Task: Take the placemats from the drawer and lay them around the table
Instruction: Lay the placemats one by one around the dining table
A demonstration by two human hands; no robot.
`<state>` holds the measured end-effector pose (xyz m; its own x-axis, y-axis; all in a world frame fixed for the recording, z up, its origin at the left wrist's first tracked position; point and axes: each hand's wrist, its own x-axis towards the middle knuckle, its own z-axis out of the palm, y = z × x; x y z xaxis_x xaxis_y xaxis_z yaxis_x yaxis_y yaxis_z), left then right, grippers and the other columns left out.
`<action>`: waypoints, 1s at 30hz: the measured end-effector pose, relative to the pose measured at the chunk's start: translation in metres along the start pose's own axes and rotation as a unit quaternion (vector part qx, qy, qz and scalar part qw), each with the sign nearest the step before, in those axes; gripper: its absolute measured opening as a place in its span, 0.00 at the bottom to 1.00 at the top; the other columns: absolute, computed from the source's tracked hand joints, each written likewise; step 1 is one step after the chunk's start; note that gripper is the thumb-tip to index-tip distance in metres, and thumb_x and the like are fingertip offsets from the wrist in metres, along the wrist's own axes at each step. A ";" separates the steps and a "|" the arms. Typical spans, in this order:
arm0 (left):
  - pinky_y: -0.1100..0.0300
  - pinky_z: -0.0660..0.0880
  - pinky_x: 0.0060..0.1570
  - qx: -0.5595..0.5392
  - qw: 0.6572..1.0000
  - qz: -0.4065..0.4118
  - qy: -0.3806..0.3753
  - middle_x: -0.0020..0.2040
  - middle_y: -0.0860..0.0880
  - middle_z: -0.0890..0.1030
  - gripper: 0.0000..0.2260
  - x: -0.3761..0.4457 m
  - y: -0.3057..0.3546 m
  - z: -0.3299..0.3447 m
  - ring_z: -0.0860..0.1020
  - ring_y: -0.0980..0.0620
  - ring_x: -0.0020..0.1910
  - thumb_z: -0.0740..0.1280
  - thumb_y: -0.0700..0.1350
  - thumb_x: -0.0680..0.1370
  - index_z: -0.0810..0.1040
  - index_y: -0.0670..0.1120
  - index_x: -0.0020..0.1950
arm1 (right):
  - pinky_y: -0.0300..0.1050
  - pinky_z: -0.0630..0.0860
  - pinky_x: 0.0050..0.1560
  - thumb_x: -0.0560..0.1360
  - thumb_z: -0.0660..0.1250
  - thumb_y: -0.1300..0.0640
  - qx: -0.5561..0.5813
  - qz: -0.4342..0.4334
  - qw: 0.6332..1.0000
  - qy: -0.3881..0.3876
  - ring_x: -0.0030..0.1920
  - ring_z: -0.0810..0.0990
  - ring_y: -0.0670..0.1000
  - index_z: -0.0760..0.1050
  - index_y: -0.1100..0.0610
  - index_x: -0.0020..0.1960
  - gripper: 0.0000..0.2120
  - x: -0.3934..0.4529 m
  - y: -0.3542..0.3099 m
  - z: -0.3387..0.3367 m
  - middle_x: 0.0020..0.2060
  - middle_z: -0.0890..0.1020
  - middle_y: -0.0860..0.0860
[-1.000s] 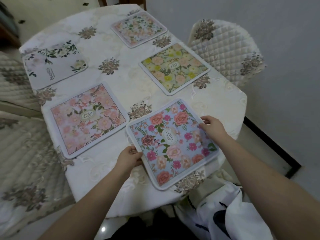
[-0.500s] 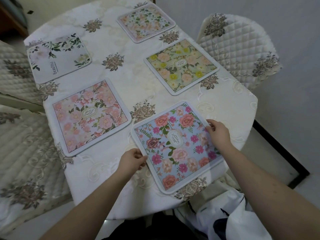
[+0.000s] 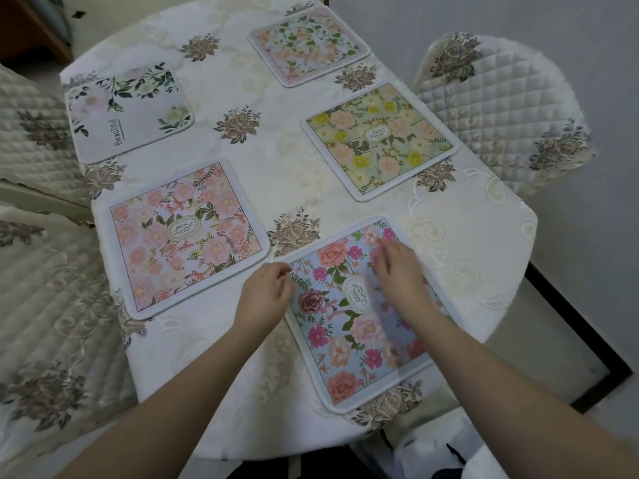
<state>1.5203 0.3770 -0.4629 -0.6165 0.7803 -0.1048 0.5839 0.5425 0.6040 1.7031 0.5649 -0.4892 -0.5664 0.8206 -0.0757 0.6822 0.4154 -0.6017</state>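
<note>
Nearest me on the desk lies the blue placemat with its pink and coral flowers, flat on the cream embroidered tablecloth and turned a little askew to the desk's near edge. My left hand sits at its upper left corner, fingers curled with the tips at the mat's white border — whether they actually pinch the edge I cannot tell, as the picture is blurred there. My right hand rests over the upper middle of the same mat, fingers loosely bent and spread, gripping nothing that I can see; it too is smeared by motion. Just beside the blue mat on the left lies the pink placemat, apart from it with an embroidered rose between them. Farther off on the right is the yellow-flowered placemat, and beyond it, near the far edge, a pale placemat with green leaves. At the far left lies the white placemat printed with a word and leafy sprigs. All five lie flat and well apart — none overlapping. A quilted chair stands at the right of the desk, and quilted seat covers show along the left.
</note>
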 end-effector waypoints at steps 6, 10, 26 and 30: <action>0.49 0.55 0.76 0.111 0.988 0.106 -0.017 0.75 0.44 0.69 0.24 0.046 0.005 0.053 0.64 0.45 0.76 0.61 0.46 0.80 0.67 0.43 0.76 | 0.49 0.51 0.77 0.84 0.52 0.54 -0.041 -0.087 0.991 -0.089 0.77 0.57 0.51 0.60 0.56 0.77 0.22 0.023 -0.047 0.046 0.76 0.63 0.52; 0.49 0.50 0.77 0.165 0.977 0.137 -0.011 0.78 0.44 0.63 0.25 0.051 -0.004 0.077 0.59 0.47 0.78 0.52 0.50 0.83 0.62 0.41 0.78 | 0.47 0.46 0.77 0.83 0.43 0.50 -0.149 -0.145 0.970 -0.124 0.79 0.50 0.49 0.55 0.56 0.79 0.26 0.036 -0.046 0.063 0.78 0.57 0.50; 0.48 0.48 0.78 0.217 0.959 0.170 -0.063 0.81 0.53 0.52 0.28 0.048 -0.029 0.068 0.47 0.55 0.80 0.48 0.59 0.83 0.52 0.50 0.81 | 0.49 0.42 0.78 0.82 0.45 0.41 -0.211 -0.111 0.968 -0.078 0.79 0.45 0.47 0.48 0.51 0.80 0.29 0.049 -0.004 0.045 0.79 0.50 0.47; 0.50 0.47 0.78 0.231 0.955 0.177 -0.065 0.81 0.53 0.51 0.29 0.046 -0.036 0.062 0.49 0.54 0.80 0.48 0.60 0.83 0.51 0.50 0.81 | 0.49 0.41 0.78 0.82 0.43 0.42 -0.226 -0.096 0.967 -0.073 0.79 0.43 0.46 0.44 0.51 0.80 0.29 0.058 0.020 0.028 0.80 0.47 0.47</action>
<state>1.5034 0.4127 -0.5386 -0.2846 0.9558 -0.0744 0.9323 0.2940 0.2109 1.6710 0.6094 -0.5276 -0.7389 0.6614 -0.1289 0.6722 0.7100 -0.2101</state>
